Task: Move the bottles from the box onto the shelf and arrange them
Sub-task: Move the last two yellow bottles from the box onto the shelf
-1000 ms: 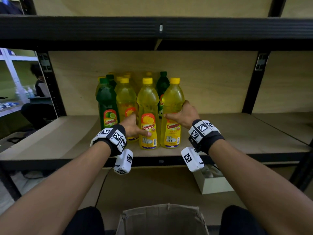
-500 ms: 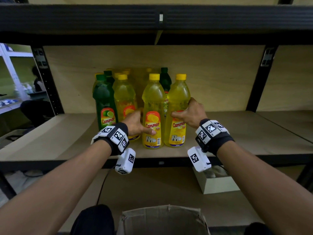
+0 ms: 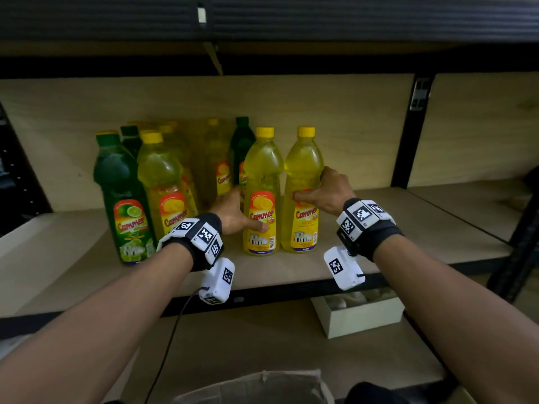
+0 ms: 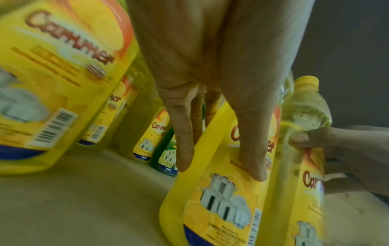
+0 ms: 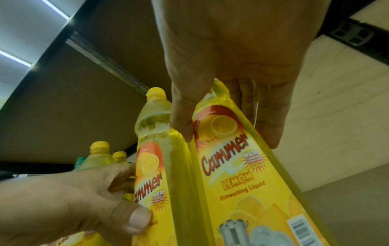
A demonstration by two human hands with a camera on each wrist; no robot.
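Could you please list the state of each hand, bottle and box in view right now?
Left hand: grips the left front yellow bottle, which stands upright on the shelf.
Right hand: grips the right front yellow bottle, upright, beside the other.
Front green bottle: upright, capped, untouched.
Rear bottles: upright, in rows behind.
Cardboard box: open at the top, contents hidden.
Small white box: open, on the lower board.

The wooden shelf (image 3: 379, 252) carries upright bottles (image 3: 163, 182) (yellow mostly, a few green) clustered left of centre.
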